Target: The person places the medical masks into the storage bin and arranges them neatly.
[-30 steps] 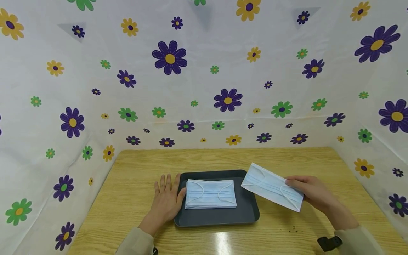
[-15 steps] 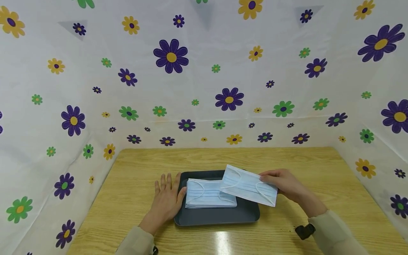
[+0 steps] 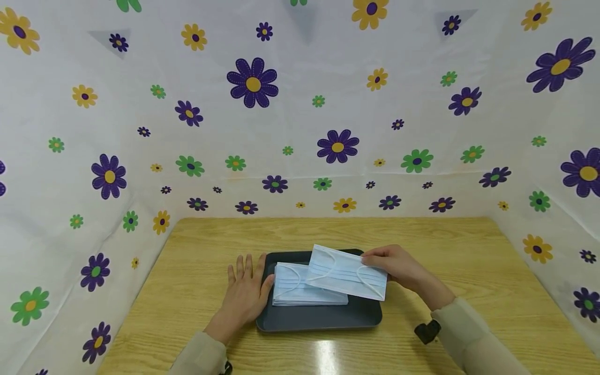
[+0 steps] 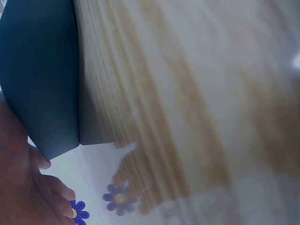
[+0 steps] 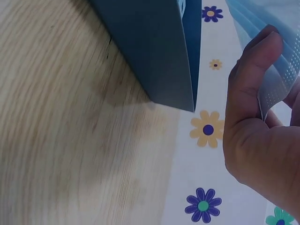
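Observation:
A light blue pleated face mask (image 3: 347, 273) with white ear loops is pinched at its right end by my right hand (image 3: 396, 266), tilted above the tray. Below it, a neat stack of similar masks (image 3: 300, 298) lies in the dark grey tray (image 3: 319, 323), its right part covered by the held mask. My left hand (image 3: 246, 294) rests with straight fingers along the tray's left edge, thumb at the rim. In the right wrist view, thumb and fingers (image 5: 262, 51) close on the mask's edge (image 5: 276, 89), and the tray's wall (image 5: 154, 61) stands beside them.
The wooden table (image 3: 197, 239) extends around the tray. White cloth walls (image 3: 290, 120) with printed flowers enclose its back and sides. A dark band (image 3: 427, 330) is on the right wrist. Light reflects off the table in front of the tray.
My right hand has carried the mask leftward from beside the tray to over the stack, where it overlaps the other masks. The left hand and tray have stayed in place.

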A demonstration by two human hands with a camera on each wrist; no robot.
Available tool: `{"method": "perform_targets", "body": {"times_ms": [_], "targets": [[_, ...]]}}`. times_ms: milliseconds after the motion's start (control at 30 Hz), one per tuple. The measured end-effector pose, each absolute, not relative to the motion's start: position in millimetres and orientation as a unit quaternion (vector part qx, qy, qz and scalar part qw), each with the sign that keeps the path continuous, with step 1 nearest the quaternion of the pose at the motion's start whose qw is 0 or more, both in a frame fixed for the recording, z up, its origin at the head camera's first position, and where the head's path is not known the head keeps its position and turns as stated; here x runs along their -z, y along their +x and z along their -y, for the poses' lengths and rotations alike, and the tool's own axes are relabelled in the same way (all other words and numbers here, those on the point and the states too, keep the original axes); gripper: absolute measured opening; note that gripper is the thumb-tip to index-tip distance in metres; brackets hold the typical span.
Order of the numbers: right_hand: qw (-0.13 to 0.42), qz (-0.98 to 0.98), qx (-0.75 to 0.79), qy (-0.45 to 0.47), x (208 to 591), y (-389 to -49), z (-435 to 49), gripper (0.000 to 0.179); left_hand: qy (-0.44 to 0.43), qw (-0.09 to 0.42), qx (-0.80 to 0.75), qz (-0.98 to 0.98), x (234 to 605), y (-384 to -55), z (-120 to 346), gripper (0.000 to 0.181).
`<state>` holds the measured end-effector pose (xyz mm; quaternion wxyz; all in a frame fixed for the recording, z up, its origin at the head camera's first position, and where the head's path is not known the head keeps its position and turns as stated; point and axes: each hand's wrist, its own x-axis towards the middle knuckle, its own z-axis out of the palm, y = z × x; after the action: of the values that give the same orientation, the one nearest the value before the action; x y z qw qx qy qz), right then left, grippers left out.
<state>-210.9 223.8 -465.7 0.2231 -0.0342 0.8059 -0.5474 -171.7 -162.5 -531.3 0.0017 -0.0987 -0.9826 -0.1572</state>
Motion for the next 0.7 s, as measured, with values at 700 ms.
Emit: {"method": "perform_targets", "body": {"times_ms": [700], "targets": [[0.252,-0.807,0.531,-0.054,474.2,-228.9,-173.0,0.038,-0.094,0.007,0.151,0.984,533.2,-172.3,162.4,0.070]]}}
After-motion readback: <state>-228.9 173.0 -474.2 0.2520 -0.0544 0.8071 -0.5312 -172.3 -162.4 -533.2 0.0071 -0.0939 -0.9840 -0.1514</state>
